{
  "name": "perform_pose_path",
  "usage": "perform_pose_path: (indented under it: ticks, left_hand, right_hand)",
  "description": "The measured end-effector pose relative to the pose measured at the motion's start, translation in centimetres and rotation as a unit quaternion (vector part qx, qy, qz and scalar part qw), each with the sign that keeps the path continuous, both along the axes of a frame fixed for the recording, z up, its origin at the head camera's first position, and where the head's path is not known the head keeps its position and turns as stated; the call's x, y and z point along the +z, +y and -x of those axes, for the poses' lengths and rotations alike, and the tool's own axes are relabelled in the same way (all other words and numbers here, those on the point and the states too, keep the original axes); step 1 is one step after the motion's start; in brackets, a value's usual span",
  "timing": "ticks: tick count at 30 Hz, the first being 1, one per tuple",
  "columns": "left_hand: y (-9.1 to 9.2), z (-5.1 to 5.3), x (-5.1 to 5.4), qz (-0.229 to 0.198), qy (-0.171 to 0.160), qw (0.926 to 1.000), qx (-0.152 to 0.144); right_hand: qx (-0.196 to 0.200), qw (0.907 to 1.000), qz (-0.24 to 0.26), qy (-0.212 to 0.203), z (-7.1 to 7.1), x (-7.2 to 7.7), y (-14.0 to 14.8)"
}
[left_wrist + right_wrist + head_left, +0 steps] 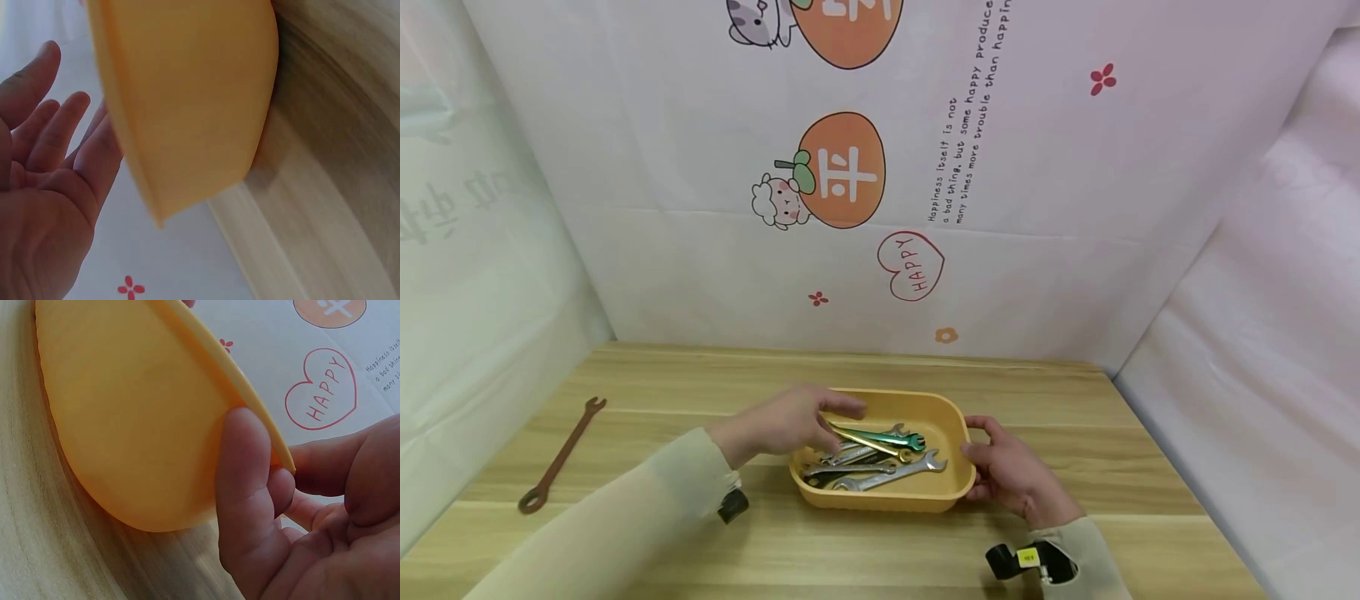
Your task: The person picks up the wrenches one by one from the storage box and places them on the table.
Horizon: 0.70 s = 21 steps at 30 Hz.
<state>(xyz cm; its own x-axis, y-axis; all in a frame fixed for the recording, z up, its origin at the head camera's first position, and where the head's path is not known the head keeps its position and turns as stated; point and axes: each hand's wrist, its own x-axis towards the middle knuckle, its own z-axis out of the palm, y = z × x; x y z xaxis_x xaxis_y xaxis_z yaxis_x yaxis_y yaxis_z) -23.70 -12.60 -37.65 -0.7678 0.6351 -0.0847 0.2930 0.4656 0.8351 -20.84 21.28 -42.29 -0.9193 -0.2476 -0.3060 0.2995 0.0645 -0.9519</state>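
Observation:
A yellow plastic bin [887, 501] stands on the table with several wrenches heaped inside. On top of the heap lie a green wrench [910, 441] and a gold wrench [880, 447]; a silver open-ended wrench [898, 476] rests toward the front. My left hand [793, 421] hovers over the bin's left end, thumb and fingers apart, close to the gold wrench's near end. Whether it touches a wrench is hidden. With my right hand [1011, 468] I grip the right rim, thumb on top and fingers outside; the right wrist view shows the rim [253, 403] pinched.
A reddish-brown combination wrench [563, 458] lies alone on the wooden table [820, 554] at the far left. White printed sheeting [1037, 275] walls the back and both sides. Each wrist wears a black camera [1003, 562].

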Motion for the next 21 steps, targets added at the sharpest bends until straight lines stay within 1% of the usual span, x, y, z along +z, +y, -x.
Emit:
perform_pose_path:
  ticks: [3, 4, 10, 11, 17, 19, 21]
  left_hand:
    - [0.5, 0.2, -0.5, 0.007, 0.0, 0.9999, -0.014]
    - [0.7, 0.3, -0.7, 0.015, 0.005, 0.9998, -0.015]
    - [1.5, 0.5, -1.7, 0.037, 0.005, 0.999, -0.025]
    - [1.6, 0.5, -1.8, 0.037, -0.001, 0.9989, -0.027]
    - [2.4, 0.6, -1.9, 0.063, 0.01, 0.9975, -0.03]
    - [2.7, 0.7, -1.9, 0.072, 0.017, 0.9969, -0.027]
    - [2.9, 0.7, -1.9, 0.079, 0.017, 0.9965, -0.022]
  right_hand:
    - [0.001, 1.0, 0.001, -0.001, 0.0, 0.0, 0.0]
    - [0.001, 1.0, 0.002, 0.0, 0.0, 0.0, 0.0]
    - [0.006, 1.0, 0.005, 0.001, 0.0, -0.1, 0.0]
    - [0.006, 1.0, 0.006, 0.001, 0.0, -0.1, 0.0]
    - [0.008, 1.0, 0.006, 0.0, 0.0, -0.1, 0.1]
    - [0.008, 0.9999, 0.006, 0.001, 0.0, 0.0, 0.2]
    - [0.009, 0.9999, 0.006, 0.001, 0.0, 0.0, 0.2]
